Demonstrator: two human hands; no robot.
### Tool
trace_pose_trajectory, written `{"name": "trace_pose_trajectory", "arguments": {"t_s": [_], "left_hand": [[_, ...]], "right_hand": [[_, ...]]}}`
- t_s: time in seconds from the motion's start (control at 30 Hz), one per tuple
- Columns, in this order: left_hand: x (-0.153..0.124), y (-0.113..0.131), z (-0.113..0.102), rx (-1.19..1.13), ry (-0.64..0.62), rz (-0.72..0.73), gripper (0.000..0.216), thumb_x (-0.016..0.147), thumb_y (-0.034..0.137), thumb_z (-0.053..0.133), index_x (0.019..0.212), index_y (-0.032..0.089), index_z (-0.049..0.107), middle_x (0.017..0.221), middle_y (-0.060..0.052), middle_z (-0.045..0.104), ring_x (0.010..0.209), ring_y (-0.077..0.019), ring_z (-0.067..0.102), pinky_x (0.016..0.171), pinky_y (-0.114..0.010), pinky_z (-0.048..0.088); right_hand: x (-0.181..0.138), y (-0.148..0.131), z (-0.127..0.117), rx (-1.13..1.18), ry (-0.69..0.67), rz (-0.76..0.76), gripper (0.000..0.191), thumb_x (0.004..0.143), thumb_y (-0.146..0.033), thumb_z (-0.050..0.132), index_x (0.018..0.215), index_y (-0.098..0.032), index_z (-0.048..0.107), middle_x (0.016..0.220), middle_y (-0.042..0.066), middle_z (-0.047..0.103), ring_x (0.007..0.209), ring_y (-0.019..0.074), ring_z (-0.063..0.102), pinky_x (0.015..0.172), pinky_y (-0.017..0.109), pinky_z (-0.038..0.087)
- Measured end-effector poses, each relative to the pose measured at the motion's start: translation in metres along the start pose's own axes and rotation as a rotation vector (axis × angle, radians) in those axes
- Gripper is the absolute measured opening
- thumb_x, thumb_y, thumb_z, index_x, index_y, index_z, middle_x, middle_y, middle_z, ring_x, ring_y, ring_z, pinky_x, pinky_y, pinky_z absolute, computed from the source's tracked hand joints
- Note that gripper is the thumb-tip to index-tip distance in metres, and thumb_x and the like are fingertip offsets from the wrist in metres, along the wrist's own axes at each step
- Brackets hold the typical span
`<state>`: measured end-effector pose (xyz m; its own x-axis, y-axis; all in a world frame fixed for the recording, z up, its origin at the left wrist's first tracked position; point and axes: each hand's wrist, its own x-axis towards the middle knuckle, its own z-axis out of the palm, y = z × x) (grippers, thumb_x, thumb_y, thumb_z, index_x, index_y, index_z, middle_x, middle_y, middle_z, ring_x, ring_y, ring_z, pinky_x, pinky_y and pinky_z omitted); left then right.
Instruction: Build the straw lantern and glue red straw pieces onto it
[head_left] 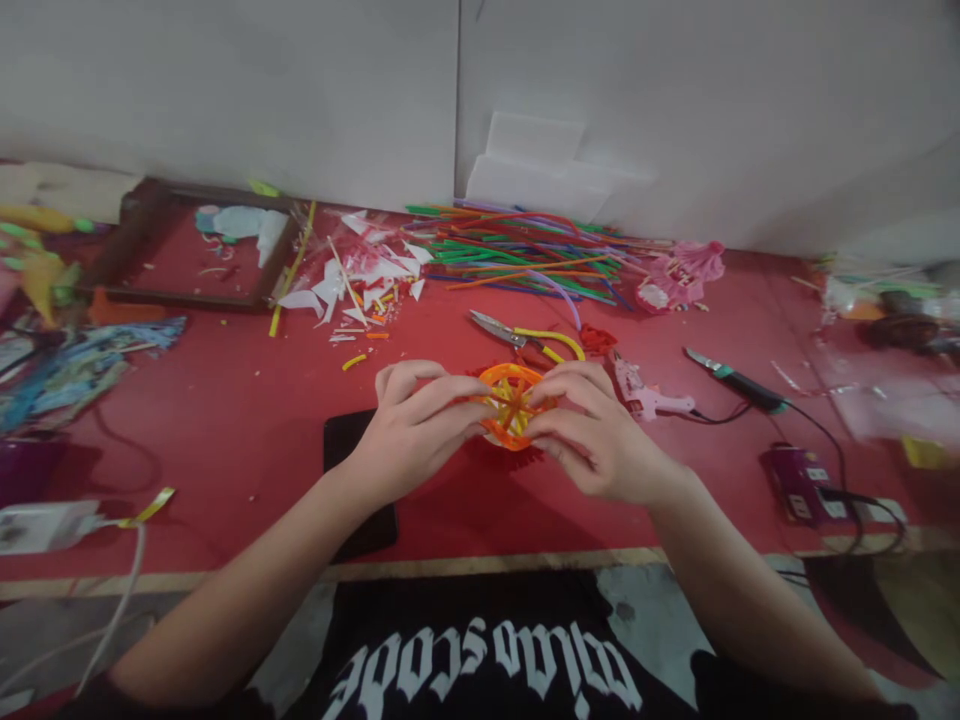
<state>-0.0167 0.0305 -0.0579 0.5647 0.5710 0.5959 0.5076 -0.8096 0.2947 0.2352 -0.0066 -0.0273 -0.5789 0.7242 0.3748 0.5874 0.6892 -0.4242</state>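
Between both hands is a round orange and yellow craft piece (514, 376), ring-shaped with spokes meeting at its middle. My left hand (420, 420) grips its left rim with thumb and fingers. On the opposite rim, my right hand (592, 425) pinches with its fingertips. The piece is held over the red table; its underside is mostly hidden. Just beyond it lie shears with yellow handles (551, 340) and a small red bundle (598, 340). A pink glue gun (646, 392) rests right of my right hand. Partly under my left forearm is a black phone-like slab (352, 433).
Many coloured sticks (525, 250) are piled along the wall. White and yellow scraps (367, 280) and a brown frame (202, 295) lie to the left. A black-handled cutting tool (750, 387) with a cord and a purple box (806, 485) are at right. The red table (247, 400) ends near my body.
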Motion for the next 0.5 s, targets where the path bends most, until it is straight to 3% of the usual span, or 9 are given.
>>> {"name": "trace_pose_trajectory", "arguments": {"t_s": [0.23,0.5], "left_hand": [[0.005,0.008,-0.005,0.015,0.015,0.039,0.007,0.091,0.024,0.067,0.091,0.026,0.074,0.092,0.000,0.075,0.095,-0.0218,0.051,0.085,-0.038,0.038],[0.010,0.014,-0.015,-0.037,-0.121,0.034,0.015,0.096,0.019,0.058,0.094,0.022,0.072,0.097,-0.002,0.074,0.093,-0.0233,0.048,0.081,-0.039,0.034]], "right_hand": [[0.006,-0.024,0.012,-0.130,0.122,0.054,0.012,0.090,-0.027,0.067,0.094,-0.016,0.068,0.096,0.008,0.069,0.096,0.0233,0.058,0.090,0.042,0.050],[0.002,-0.028,0.014,-0.176,0.124,0.067,0.011,0.093,-0.021,0.064,0.098,-0.016,0.071,0.093,0.005,0.075,0.092,0.0225,0.061,0.084,0.038,0.049]]}}
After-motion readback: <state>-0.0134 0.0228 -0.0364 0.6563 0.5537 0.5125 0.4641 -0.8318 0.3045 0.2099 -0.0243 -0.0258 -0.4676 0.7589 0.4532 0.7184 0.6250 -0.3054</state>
